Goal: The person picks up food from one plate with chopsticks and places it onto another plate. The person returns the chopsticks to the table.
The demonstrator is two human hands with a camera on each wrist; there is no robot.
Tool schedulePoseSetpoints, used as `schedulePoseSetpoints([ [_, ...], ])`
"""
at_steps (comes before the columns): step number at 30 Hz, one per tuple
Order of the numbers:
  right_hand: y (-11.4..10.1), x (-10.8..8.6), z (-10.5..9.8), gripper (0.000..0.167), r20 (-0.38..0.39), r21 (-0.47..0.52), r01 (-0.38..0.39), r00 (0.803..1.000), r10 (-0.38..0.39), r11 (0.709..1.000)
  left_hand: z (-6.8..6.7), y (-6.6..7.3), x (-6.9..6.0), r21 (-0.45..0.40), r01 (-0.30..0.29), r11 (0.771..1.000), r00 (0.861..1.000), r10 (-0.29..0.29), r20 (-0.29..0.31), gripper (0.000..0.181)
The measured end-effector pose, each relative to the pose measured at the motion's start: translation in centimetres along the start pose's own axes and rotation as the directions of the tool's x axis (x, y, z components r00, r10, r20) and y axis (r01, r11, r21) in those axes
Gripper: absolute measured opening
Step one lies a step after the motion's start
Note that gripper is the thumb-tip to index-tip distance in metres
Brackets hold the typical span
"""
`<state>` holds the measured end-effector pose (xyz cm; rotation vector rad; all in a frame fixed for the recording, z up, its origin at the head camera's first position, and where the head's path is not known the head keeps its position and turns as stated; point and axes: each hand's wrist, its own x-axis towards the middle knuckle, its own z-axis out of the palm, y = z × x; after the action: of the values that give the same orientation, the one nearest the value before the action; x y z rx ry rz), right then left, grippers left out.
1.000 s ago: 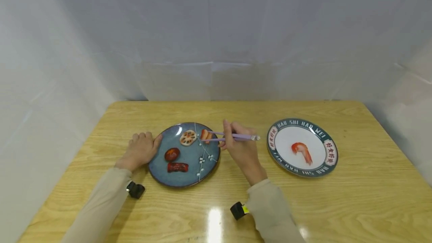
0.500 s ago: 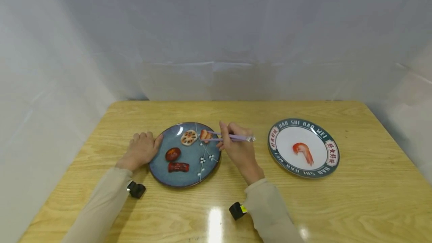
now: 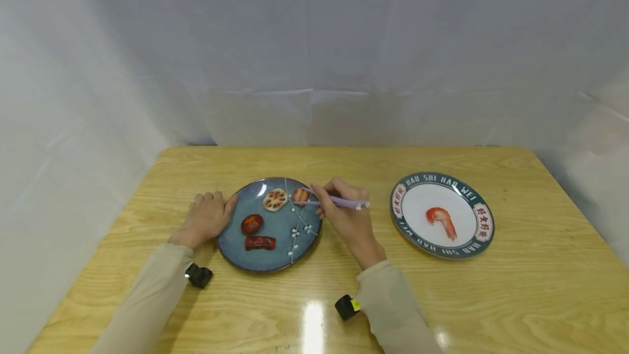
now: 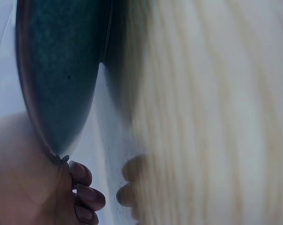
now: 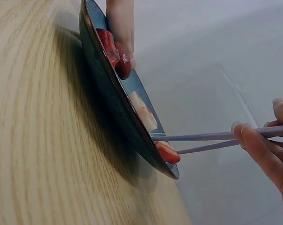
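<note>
Purple chopsticks (image 3: 344, 200) reach in from the right over a blue plate (image 3: 267, 261) on a wooden table (image 3: 245, 310). Nearest the person on that plate lies a dark red strip (image 3: 260, 242), with a glossy brown round piece (image 3: 252, 224) just beyond. Off to the right, well apart, a white plate (image 3: 413, 206) with a dark lettered rim bears a shrimp (image 3: 444, 223). At the blue plate's left rim the left hand (image 3: 203, 220) rests, fingers loosely bent, thumb against the rim; were it to slacken, a sideways push could probably slide the plate. The right hand (image 3: 350, 225) pinches the chopsticks, tips narrowly apart about a striped meat piece (image 3: 301, 196) near the plate's far right edge; I cannot tell how firmly they bite. Uneven tip pressure could twist it free, or shove it into the lotus slice (image 3: 275, 200) just beside it. Farthest back hangs pale sheeting (image 3: 314, 42)
</note>
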<state>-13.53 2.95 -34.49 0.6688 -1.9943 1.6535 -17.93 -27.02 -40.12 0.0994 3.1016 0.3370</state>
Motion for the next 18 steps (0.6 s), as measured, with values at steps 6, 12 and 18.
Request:
schedulePoseSetpoints([
  [6, 0.0, 0.1, 0.2, 0.020, -0.013, -0.003, -0.041, 0.999, 0.041, 0.999, 0.2, -0.2, 0.1, -0.006, 0.004, 1.000, 1.000, -0.004, -0.002, 0.055],
  [12, -0.1, 0.3, 0.3, 0.020, -0.010, 0.011, -0.084, 0.996, 0.084, 0.996, 0.3, -0.3, 0.0, -0.018, 0.005, 1.000, 1.000, -0.005, 0.004, 0.055],
  [18, 1.1, 0.3, 0.4, 0.018, 0.019, -0.012, -0.078, 0.997, 0.078, 0.997, 0.4, -0.3, 0.1, -0.024, -0.004, 1.000, 1.000, 0.004, -0.010, 0.054],
])
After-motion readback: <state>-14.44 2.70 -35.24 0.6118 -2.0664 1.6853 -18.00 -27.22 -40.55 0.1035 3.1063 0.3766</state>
